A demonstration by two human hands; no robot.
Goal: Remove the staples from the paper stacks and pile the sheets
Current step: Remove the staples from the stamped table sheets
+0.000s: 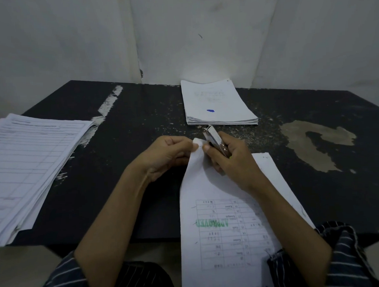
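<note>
A stapled paper stack (pixel 220 228) with a green stamp lies in front of me and hangs over the table's near edge. My left hand (pixel 169 155) pinches its far corner, lifted off the table. My right hand (pixel 230 156) grips a metal staple remover (pixel 214 139) whose tip sits at that same corner. A pile of white sheets (pixel 217 105) with a blue mark lies at the back of the table, just beyond the tool. The staple itself is hidden by my fingers.
A large stack of printed forms (pixel 31 163) lies at the left and overhangs the black table (pixel 132 189). A worn bare patch (pixel 314 146) shows at the right. White walls stand close behind the table.
</note>
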